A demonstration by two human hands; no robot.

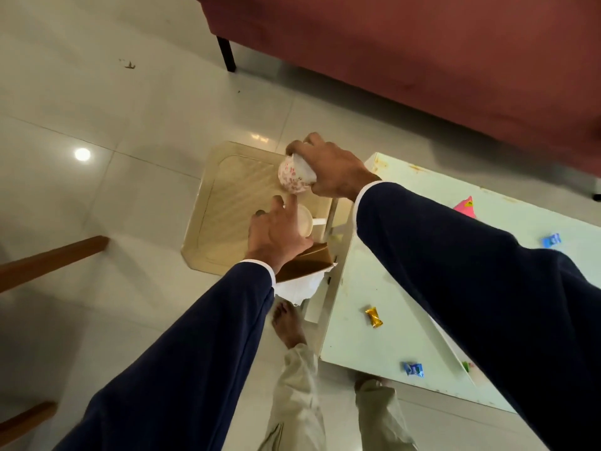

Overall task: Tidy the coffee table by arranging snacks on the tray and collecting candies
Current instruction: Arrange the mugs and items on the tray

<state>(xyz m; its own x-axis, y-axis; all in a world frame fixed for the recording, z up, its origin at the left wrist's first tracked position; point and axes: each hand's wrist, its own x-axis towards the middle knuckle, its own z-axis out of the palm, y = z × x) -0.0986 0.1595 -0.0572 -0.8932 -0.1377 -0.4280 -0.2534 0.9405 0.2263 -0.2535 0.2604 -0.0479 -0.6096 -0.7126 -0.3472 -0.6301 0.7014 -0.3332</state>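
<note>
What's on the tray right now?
The beige tray carries a white cup under the left hand; the right hand holds a floral cup over it. Its near right corner is covered by hand and brown box.

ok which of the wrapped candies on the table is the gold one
The gold candy near the table's left edge, by the left sleeve. The other two wrapped candies, and, are blue.

Glossy pale floor tiles (136, 125) with thin grout lines catch a round ceiling-light reflection (82, 154). A dusty-red sofa (422, 50) on a black leg (227, 55) fills the top right. Two brown wooden furniture legs (48, 262) enter from the left edge.
</note>
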